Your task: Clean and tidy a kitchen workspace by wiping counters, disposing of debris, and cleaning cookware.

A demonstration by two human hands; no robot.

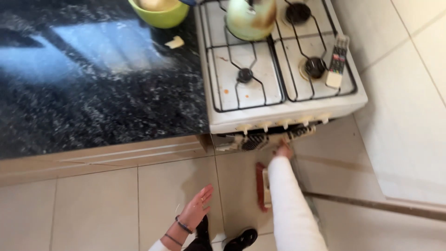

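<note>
- Shoes [241,239], black and glossy, stand at the bottom edge on the tiled floor [102,209], pale, smooth squares with thin grout lines.
- Left hand [197,207] hangs free over the floor, palm up and fingers spread, gripping nothing; dark bands circle the wrist. It looks held out for balance during the reach.
- Right hand [283,149], at the end of a white sleeve [290,204], reaches forward to the front of the stove [278,116], just under the row of knobs [283,123]. It touches the dark strip at the oven's top edge; whether the fingers are curled on something there I cannot tell, as they are small and partly hidden.
- Brush [261,186], red with a pale back, lies on the floor beside the sleeve, close to the stove's foot.
- Stove top is white enamel, stained in places, with black wire grates and round burners [315,67].
- Remote [337,60], a long slim bar with rows of buttons, rests on the right grate near the edge.
- Kettle [251,18], pale green and scorched brown on one side, sits on a back burner.
- Counter [93,83], left of the stove, is dark speckled stone, polished enough to mirror window light.
- Bowl [160,14], lime green and round, stands at the counter's far edge, with a small pale scrap [175,42] just beside it.
</note>
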